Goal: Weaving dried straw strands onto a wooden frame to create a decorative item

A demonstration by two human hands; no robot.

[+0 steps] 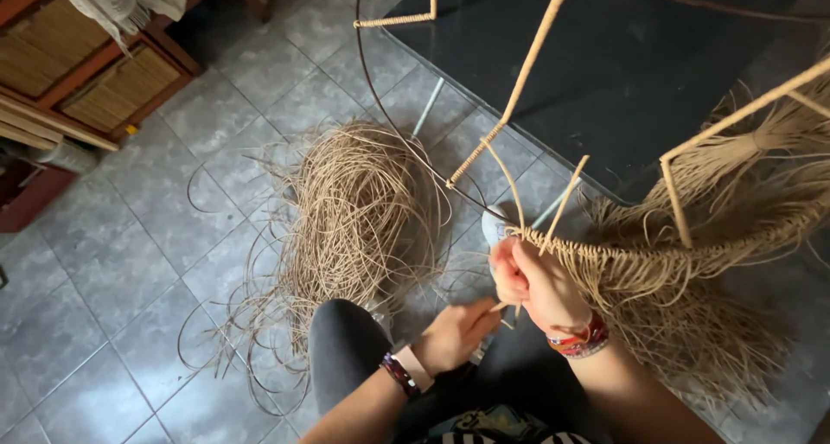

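A grey tiled floor seen from above, with a person seated and weaving straw onto a metal frame.

A pale straw strand rises from the right hand, which is clenched around it just where the strand meets the wrapped frame rim; a fringe of loose ends hangs from that rim to the right of the hand. The left hand, just below and nearly touching the right, pinches the strand's lower end between its fingers. Both wrists wear bracelets. Left of the hands a big loose pile of straw lies on the tiles. Above the hands, bare dark wire curves over a dark mat. Far left, wooden furniture with woven panels.
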